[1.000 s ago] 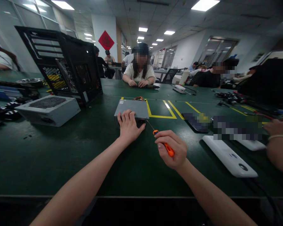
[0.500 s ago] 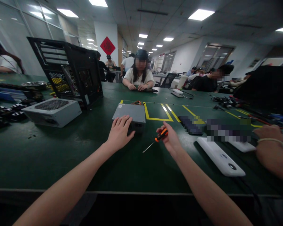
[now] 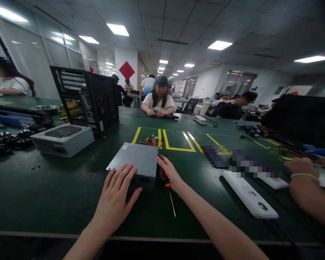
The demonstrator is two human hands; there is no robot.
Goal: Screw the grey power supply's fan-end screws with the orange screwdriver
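A grey computer power supply (image 3: 138, 159) lies on the green table in front of me, its bundle of coloured cables (image 3: 149, 140) spilling out behind. My left hand (image 3: 119, 187) rests on its near left edge, fingers stretched over the top and thumb apart. Against its right side is my right hand (image 3: 169, 173), curled around the handle of an orange and black screwdriver (image 3: 168, 185). The screwdriver's thin shaft points down towards me. My right thumb and forefinger reach the supply's right edge; whether they press on it I cannot tell.
A second power supply (image 3: 63, 141) and an open black computer case (image 3: 97, 101) stand to the left. White power banks or similar slabs (image 3: 250, 195) lie right, near a co-worker's arm (image 3: 306, 180). Another person (image 3: 159, 101) sits across the table. Yellow tape (image 3: 178, 148) marks the surface.
The power supply has come nearer to me and left, turned slightly. My right hand has moved left to its side, with the screwdriver now pointing towards me. The view has tilted up.
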